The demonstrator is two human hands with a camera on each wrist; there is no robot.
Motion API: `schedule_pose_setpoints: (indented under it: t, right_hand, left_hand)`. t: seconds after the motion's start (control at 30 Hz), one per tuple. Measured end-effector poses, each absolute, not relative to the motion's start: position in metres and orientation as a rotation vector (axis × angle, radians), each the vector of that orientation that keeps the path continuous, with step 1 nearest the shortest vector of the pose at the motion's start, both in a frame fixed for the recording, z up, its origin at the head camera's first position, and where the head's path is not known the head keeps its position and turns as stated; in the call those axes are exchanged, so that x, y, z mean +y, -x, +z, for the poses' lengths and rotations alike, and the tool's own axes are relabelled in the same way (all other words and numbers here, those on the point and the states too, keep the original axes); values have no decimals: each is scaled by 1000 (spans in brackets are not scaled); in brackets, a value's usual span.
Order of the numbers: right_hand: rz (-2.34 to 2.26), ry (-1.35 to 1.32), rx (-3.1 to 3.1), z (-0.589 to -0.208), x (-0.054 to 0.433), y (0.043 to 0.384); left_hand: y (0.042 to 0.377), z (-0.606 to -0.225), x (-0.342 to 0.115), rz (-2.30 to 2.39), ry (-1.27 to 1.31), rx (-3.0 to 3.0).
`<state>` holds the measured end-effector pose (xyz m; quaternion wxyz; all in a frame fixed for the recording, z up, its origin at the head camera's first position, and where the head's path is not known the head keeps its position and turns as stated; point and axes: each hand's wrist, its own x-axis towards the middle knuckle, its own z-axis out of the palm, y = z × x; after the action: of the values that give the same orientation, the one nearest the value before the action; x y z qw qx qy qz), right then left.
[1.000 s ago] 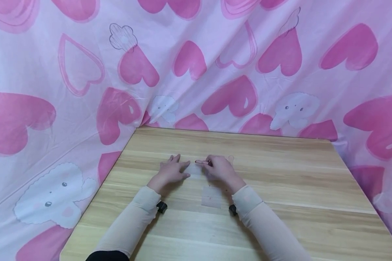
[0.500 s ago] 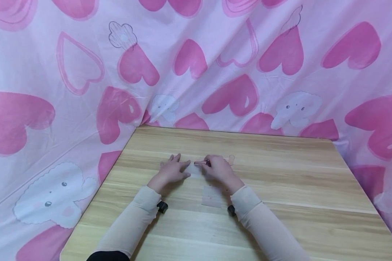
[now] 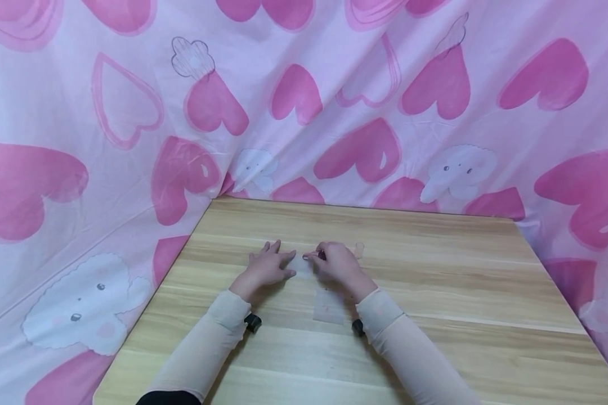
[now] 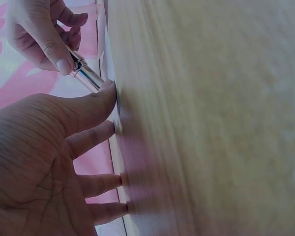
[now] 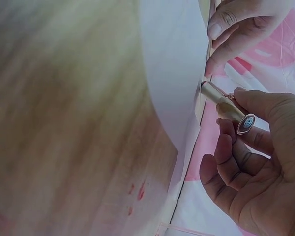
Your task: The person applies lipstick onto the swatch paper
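Observation:
My right hand (image 3: 340, 263) pinches a slim metallic lipstick (image 5: 229, 110) between thumb and fingers. Its dark red end points left, down at a thin whitish sheet (image 5: 169, 59) on the table. A round ornament shows on the tube's other end in the right wrist view. My left hand (image 3: 270, 265) rests on the sheet's left side with its fingers spread and fingertips down. In the left wrist view, the lipstick (image 4: 90, 77) shows just beyond the left thumb.
Nearer the person lies a square translucent sheet (image 3: 328, 307) with a faint reddish mark. Beyond the right hand is a small clear piece (image 3: 359, 250). Red smears (image 5: 140, 191) show in the right wrist view. A pink heart-print curtain (image 3: 357, 149) hangs behind the wooden table (image 3: 436, 270).
My right hand has drawn the lipstick's tip slightly toward the person. The left hand stays in place.

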<state>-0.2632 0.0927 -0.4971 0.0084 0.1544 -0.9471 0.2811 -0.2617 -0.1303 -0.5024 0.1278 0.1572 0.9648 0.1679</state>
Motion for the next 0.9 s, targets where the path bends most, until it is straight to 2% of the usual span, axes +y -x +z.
schedule_pose_setpoints:
  t: [0.9]
  right_hand:
    - [746, -578, -2953, -497, 87, 265]
  left_hand:
    - [262, -502, -131, 495, -452, 2801]
